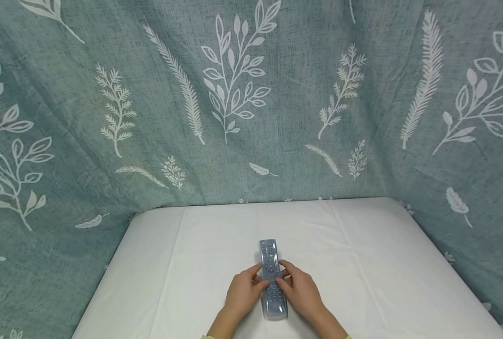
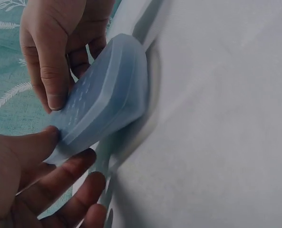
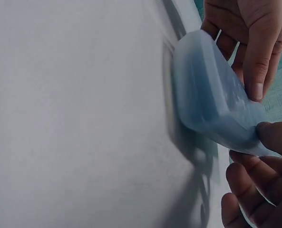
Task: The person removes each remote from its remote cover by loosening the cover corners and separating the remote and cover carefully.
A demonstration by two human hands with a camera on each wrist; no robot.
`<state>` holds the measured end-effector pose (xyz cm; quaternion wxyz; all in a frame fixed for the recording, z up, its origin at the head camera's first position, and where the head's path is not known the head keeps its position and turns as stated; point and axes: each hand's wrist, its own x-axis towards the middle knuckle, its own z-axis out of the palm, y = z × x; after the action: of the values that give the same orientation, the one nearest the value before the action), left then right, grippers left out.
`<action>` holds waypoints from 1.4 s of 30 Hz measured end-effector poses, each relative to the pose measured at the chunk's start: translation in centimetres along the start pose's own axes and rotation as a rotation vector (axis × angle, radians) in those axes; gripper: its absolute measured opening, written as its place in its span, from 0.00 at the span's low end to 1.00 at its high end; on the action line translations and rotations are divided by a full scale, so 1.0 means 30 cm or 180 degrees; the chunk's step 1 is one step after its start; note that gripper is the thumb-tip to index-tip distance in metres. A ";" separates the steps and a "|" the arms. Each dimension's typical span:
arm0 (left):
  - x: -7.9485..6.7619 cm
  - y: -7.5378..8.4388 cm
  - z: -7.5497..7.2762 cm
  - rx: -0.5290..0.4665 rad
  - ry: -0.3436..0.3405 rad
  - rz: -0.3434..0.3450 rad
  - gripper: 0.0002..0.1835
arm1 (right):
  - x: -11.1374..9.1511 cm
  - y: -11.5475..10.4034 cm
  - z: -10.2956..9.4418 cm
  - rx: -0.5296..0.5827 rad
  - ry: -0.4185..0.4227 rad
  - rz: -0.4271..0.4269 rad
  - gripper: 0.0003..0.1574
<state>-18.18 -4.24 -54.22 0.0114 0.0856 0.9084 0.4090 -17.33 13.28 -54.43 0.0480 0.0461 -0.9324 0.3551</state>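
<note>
A dark remote control (image 1: 270, 262) in a clear bluish sleeve lies lengthwise between both hands, its far end pointing away from me. The left hand (image 1: 242, 293) pinches its left edge, thumb on the button face and fingers at the side and underneath. On the opposite edge, the right hand (image 1: 303, 290) grips in the same way. In the left wrist view, the rounded near end of the sleeve (image 2: 126, 85) is tilted, with a shadow on the cloth beside it. The right wrist view shows the same end of the remote control (image 3: 193, 85); its buttons are blurred there.
White cloth (image 1: 217, 245) with fold creases covers the table under the hands. Behind it and along both sides hangs a green curtain (image 1: 285, 141) printed with white leaves, meeting the table's back edge.
</note>
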 end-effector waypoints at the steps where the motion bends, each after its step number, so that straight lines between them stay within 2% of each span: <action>1: 0.002 0.000 0.000 -0.0059 0.0019 -0.0001 0.30 | 0.001 -0.001 -0.001 0.0017 0.0037 -0.0002 0.34; 9: 0.011 0.005 0.007 -0.0585 0.0343 0.0178 0.30 | 0.011 -0.024 -0.022 0.0156 0.0341 -0.0024 0.32; 17: 0.015 0.019 0.006 -0.0723 0.0575 0.0258 0.30 | 0.024 -0.043 -0.046 0.0323 0.0447 0.0022 0.28; 27: 0.014 0.032 0.010 -0.0738 0.0639 0.0364 0.31 | 0.033 -0.041 -0.054 0.0595 0.0493 0.0108 0.23; 34: 0.014 0.043 0.012 -0.0783 0.0692 0.0445 0.29 | 0.034 -0.047 -0.067 0.0636 0.0482 0.0112 0.17; 42: 0.013 0.039 0.002 -0.1198 0.0622 0.0350 0.27 | 0.023 -0.049 -0.066 0.0799 0.0568 0.0090 0.16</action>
<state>-18.38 -3.37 -53.38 -0.0832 0.0913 0.8068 0.5778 -17.73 13.48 -51.92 0.1195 0.0068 -0.8733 0.4722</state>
